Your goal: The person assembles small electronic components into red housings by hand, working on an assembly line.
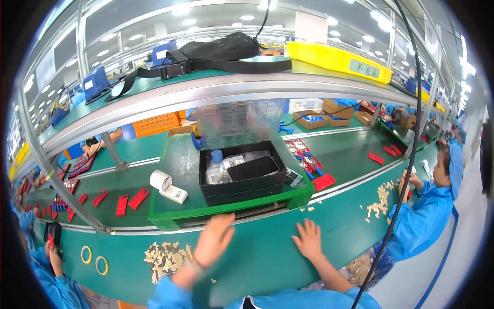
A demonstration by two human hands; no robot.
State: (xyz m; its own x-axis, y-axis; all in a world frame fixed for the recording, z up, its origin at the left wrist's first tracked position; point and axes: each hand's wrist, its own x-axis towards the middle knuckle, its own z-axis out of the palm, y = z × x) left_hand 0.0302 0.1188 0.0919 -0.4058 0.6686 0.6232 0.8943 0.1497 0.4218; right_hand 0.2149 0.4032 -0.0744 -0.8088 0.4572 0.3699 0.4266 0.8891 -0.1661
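Observation:
My left hand [212, 241] is raised over the green worktop [257, 257], slightly smeared by motion, its fingers stretched out with nothing visible in them. Beside its wrist lies a pile of small beige pieces [167, 259], too small to name. My right hand [309, 240] rests on the worktop with its fingers spread, holding nothing. A few loose beige bits [311, 209] lie beyond its fingertips, near the green stand [226, 210].
On the stand are a black bin [242, 191] holding a phone [253, 168] and a white handheld fan [169, 186]. Behind it, a conveyor belt [350, 154] carries red parts [139, 198]. Tape rolls [102, 265] lie left. Co-workers in blue sit either side; a cable [416, 103] hangs right.

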